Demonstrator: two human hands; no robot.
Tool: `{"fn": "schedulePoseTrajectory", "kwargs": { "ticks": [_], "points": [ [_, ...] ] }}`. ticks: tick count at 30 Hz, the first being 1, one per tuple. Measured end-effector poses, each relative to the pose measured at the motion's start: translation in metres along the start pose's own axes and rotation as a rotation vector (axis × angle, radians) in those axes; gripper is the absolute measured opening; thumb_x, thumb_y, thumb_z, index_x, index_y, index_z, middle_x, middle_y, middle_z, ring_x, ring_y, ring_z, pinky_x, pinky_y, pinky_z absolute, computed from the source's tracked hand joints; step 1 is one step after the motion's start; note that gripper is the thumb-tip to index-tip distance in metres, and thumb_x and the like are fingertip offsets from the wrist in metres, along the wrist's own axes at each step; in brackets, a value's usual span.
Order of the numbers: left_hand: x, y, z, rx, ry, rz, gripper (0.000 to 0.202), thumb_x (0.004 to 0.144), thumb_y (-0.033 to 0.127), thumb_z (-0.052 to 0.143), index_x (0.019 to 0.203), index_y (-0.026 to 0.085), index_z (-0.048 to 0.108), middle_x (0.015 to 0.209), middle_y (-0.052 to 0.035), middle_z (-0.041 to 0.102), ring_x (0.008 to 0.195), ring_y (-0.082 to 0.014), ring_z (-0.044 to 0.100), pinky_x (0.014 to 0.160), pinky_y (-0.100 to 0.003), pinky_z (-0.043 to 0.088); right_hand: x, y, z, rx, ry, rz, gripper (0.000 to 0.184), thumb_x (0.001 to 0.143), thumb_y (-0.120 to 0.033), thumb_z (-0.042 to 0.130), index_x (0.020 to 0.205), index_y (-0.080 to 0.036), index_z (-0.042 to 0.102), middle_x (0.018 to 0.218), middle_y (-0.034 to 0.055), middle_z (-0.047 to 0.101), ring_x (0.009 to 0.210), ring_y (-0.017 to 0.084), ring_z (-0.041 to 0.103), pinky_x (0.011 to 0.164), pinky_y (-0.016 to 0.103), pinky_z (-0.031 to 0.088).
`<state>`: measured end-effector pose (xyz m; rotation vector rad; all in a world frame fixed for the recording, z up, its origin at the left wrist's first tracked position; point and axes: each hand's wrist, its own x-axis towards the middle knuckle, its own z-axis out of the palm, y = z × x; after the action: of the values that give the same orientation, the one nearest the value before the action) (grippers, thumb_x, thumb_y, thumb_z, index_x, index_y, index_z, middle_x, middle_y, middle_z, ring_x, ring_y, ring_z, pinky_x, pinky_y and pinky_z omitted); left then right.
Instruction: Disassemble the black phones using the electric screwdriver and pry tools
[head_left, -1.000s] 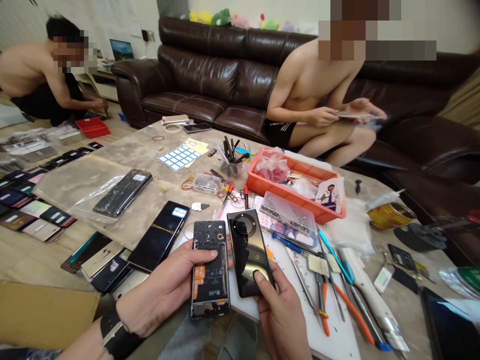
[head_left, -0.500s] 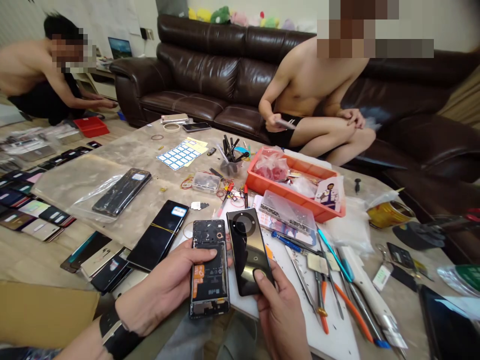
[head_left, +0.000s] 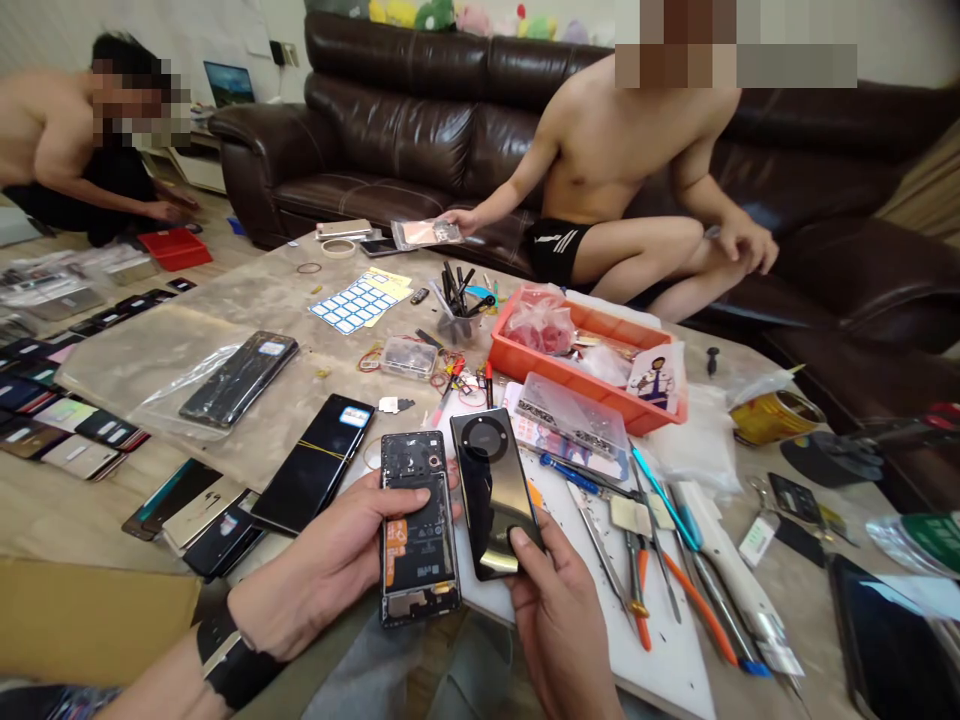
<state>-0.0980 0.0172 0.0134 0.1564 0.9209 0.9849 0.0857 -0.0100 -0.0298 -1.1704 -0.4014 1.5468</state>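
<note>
Starting from the left, there's bare counter (head_left: 270,285) around the bagged phone (head_left: 236,385), then the banded phone (head_left: 307,475) slanting toward the near edge, just beside the left forearm. Now the left hand (head_left: 345,535): its grip is closed around the open phone (head_left: 421,540), thumb flat on the battery, fingertips curling past the far side. That phone points almost straight away from the body, its lower end out past the mat's edge, above the lap. And here's the relation that counts: just to its right, a slim gap away, is the glossy piece (head_left: 474,490), long axes nearly parallel, its top leaning left so the gap tightens at the far end and widens nearer the body. Whether it's a bare cover or something thicker, I can't tell. The right hand (head_left: 559,595) has it pinched low, thumb on the face, fingers hidden behind, a firm grip. Further right it's crowded: tweezers (head_left: 600,548), pliers (head_left: 640,590) and a screwdriver (head_left: 568,474) on the white mat (head_left: 671,665); the freer room lies below, over the lap.
</note>
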Motion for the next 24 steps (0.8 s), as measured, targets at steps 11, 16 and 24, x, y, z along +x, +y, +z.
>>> {"fn": "schedulePoseTrajectory", "kwargs": {
  "ticks": [11,16,24],
  "points": [
    [-0.001,0.007,0.006,-0.089,0.044,-0.116,0.033,0.084,0.007,0.057,0.115,0.005,0.068,0.101,-0.0191,0.077,0.078,-0.0254,0.075,0.083,-0.041,0.060,0.002,0.001,-0.002,-0.086,0.026,0.004,0.050,0.072,-0.039,0.085,0.117,-0.025,0.071,0.119,0.0030,0.074,0.111,0.021,0.066,0.079,0.023,0.058],
    [-0.002,0.008,0.005,-0.100,0.052,-0.148,0.034,0.086,0.012,0.055,0.116,0.004,0.068,0.101,-0.0189,0.077,0.083,-0.0263,0.076,0.085,-0.041,0.059,0.006,0.002,-0.005,-0.180,-0.019,0.000,0.050,0.072,-0.041,0.084,0.118,-0.024,0.071,0.125,0.0041,0.071,0.111,0.025,0.066,0.086,0.030,0.059],
    [-0.005,0.008,0.003,-0.149,-0.173,-0.121,0.041,0.093,0.029,0.054,0.124,0.004,0.064,0.120,-0.0215,0.072,0.105,-0.0305,0.072,0.102,-0.047,0.051,0.006,-0.010,0.014,-0.401,-0.240,-0.025,0.051,0.077,-0.040,0.077,0.125,-0.025,0.068,0.132,0.0055,0.069,0.125,0.029,0.060,0.107,0.042,0.048]
  ]
}}
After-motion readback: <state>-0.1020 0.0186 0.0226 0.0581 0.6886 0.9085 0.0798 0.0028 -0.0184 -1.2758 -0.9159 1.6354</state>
